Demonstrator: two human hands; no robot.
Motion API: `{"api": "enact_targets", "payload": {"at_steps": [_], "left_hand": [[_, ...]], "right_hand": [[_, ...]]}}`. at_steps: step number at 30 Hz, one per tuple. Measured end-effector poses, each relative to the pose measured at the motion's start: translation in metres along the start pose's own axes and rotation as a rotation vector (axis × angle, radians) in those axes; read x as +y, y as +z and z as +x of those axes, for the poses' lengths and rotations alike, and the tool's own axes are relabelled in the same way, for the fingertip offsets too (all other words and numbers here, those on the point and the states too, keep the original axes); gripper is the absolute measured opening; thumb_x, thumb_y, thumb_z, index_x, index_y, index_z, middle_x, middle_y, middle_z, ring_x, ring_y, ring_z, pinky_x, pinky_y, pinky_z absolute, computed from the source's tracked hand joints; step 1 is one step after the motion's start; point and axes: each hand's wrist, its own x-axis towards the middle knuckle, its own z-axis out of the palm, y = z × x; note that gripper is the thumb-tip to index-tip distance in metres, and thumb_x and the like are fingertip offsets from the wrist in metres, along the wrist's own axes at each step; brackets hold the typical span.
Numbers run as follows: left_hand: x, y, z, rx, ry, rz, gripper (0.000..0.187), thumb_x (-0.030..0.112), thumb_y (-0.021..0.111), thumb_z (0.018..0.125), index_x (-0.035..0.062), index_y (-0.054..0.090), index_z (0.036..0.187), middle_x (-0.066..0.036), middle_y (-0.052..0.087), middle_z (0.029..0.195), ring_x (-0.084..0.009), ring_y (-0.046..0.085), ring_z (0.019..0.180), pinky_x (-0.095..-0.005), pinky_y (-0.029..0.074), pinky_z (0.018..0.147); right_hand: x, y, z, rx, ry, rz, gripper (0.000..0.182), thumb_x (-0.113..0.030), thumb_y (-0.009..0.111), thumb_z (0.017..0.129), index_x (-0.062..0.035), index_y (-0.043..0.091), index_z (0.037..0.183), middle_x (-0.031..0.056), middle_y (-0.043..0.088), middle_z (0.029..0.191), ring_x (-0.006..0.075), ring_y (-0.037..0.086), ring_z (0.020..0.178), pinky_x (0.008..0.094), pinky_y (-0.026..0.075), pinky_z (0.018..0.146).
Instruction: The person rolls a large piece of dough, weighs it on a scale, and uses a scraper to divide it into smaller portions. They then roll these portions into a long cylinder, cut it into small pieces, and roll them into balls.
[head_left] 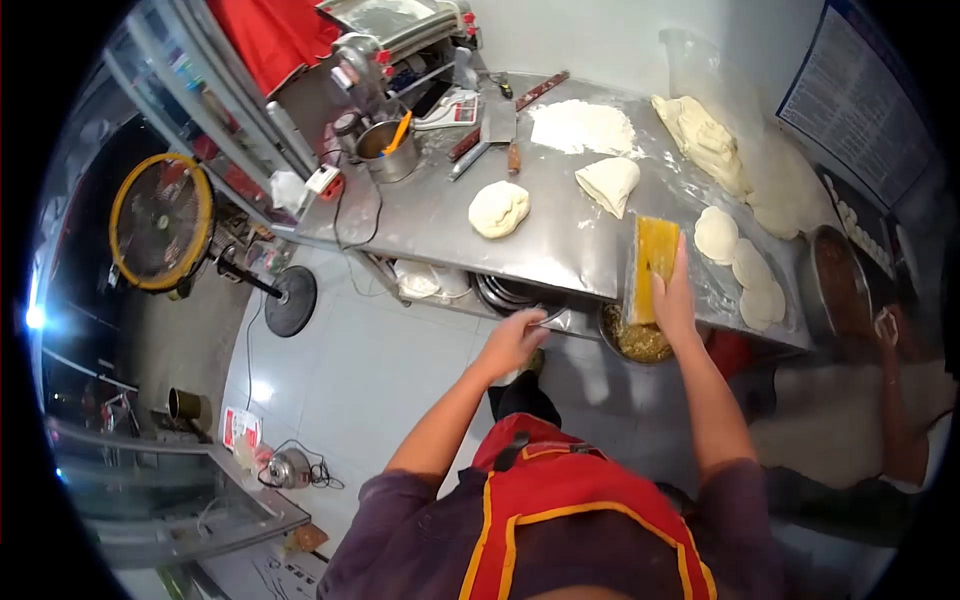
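Note:
My right hand [676, 300] grips a yellow rectangular thing, like a flat box or slab with a clear edge [656, 245], held tilted at the front edge of the steel table. Its exact kind I cannot make out. Below it is a bowl of brownish-yellow chopped filling [642, 342], partly hidden. My left hand [514, 343] hangs in front of the table edge near round dark pans [505, 292] on the lower shelf; its fingers look loosely bent, with nothing visible in them. On the table lie a round dough lump [499, 209] and a folded dough piece [608, 185].
Flattened dough rounds [717, 235] and a big dough mass [702, 145] are on the right of the steel table [425, 220]. Spread flour [582, 127], a scraper [498, 122] and a metal pot [387, 150] stand farther back. A yellow fan [162, 222] is left; another person's hand [886, 326] is right.

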Motion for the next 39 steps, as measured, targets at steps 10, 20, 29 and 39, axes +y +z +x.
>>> {"api": "enact_targets", "payload": {"at_steps": [10,20,29,39], "left_hand": [[-0.038,-0.007,0.292,0.168,0.016,-0.017,0.038,0.019,0.063,0.085,0.0017,0.055,0.117,-0.020,0.058,0.112,-0.0376,0.059,0.099,-0.0434,0.048,0.085],[-0.051,0.029,0.411,0.111,-0.037,0.119,0.039,0.019,0.067,0.079,0.0057,0.054,0.114,-0.017,0.058,0.111,-0.0377,0.051,0.110,-0.0445,0.045,0.089],[-0.056,-0.008,0.391,0.147,-0.110,-0.152,0.025,0.017,0.065,0.082,0.0041,0.059,0.102,-0.012,0.062,0.095,-0.0273,0.061,0.089,-0.0376,0.049,0.080],[-0.110,-0.199,0.083,0.597,-0.350,-1.244,0.027,0.012,0.061,0.086,0.0081,0.053,0.111,-0.003,0.059,0.101,-0.0145,0.059,0.093,-0.0302,0.050,0.082]], "right_hand": [[-0.005,0.122,0.207,-0.253,0.297,-0.219,0.087,-0.006,0.052,0.088,-0.0171,-0.007,0.151,0.0283,0.064,0.081,0.0450,0.061,0.073,0.0494,0.048,0.067],[-0.018,0.146,0.247,-0.508,0.380,-0.291,0.097,-0.003,0.057,0.081,-0.0112,-0.010,0.150,0.0296,0.063,0.084,0.0468,0.061,0.074,0.0498,0.048,0.067],[0.010,0.198,0.262,-0.361,0.266,-0.317,0.099,-0.005,0.061,0.078,-0.0124,-0.006,0.151,0.0292,0.064,0.083,0.0455,0.063,0.075,0.0481,0.050,0.070],[0.101,0.209,0.262,-0.291,0.066,-0.262,0.076,-0.015,0.050,0.091,-0.0121,0.005,0.152,0.0259,0.062,0.106,0.0410,0.062,0.093,0.0474,0.049,0.079]]}}
